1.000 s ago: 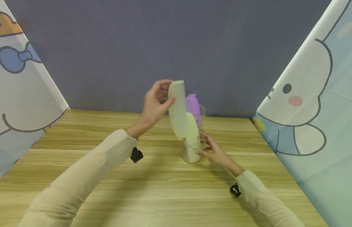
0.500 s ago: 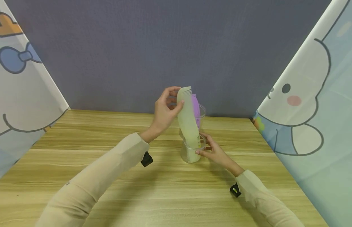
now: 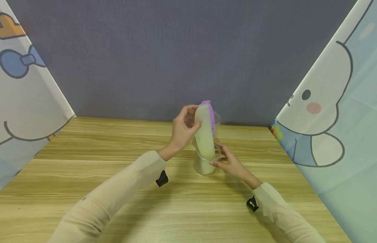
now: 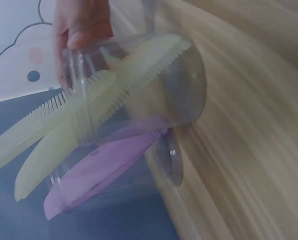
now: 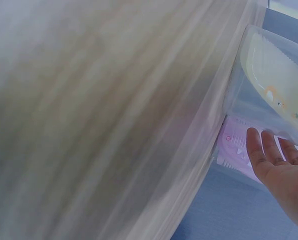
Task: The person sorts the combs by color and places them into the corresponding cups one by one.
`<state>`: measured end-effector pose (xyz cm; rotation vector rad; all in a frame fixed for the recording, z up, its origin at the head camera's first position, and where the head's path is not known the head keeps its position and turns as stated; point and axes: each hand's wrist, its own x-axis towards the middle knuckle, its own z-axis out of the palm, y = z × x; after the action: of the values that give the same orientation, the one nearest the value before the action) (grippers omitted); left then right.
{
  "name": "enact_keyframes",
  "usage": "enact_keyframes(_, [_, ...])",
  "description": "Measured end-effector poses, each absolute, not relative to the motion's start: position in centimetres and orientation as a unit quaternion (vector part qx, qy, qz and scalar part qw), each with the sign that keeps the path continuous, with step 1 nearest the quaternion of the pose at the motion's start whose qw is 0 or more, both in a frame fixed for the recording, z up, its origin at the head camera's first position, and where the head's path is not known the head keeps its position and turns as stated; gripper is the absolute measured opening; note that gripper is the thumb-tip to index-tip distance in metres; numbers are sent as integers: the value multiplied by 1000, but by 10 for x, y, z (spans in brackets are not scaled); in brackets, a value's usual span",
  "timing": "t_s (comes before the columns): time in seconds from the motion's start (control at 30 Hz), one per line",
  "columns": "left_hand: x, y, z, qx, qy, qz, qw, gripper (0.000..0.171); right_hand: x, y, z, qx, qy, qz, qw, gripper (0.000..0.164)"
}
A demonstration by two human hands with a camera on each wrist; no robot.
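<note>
My left hand (image 3: 183,130) pinches a pale yellow-green comb (image 3: 204,131) near its upper end, thumb on the near face. The comb slants down into the mouth of the front clear cup (image 3: 197,165). In the left wrist view the held comb (image 4: 19,142) has its lower end just inside the rim, beside a second pale comb (image 4: 44,167) that leans in the same cup. My right hand (image 3: 229,163) holds this cup at its rim, thumb in front and fingers behind. A purple comb (image 4: 101,170) stands in another clear cup (image 4: 175,167) right behind.
The cups stand on a wood-grain table (image 3: 115,189). A dark grey panel (image 3: 182,50) rises along the back edge. Cartoon-printed panels flank the table on the left (image 3: 21,101) and right (image 3: 352,189).
My left hand has moved right and down, bringing the pale comb from above and left of the front cup into its mouth. My right hand has stayed on the cup.
</note>
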<state>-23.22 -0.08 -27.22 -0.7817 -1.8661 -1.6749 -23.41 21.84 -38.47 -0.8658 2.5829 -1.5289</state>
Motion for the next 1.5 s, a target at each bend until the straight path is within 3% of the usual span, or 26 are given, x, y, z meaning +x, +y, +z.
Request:
enact_keyframes(0.73, [-229, 9, -298, -262, -704, -623, 220, 38, -234, 218, -386, -279, 832, -479, -11, 69])
enact_keyframes(0.9, [-241, 10, -310, -255, -708, -621, 218, 40, -224, 212, -370, -273, 837, -474, -2, 68])
enact_keyframes(1.03, [-257, 11, -324, -253, -714, -612, 227, 42, -229, 214, -377, -274, 835, -477, -3, 69])
enact_keyframes(1.5, [-258, 9, -327, -254, -770, -517, 276, 43, -237, 220, -387, -283, 833, -475, -11, 69])
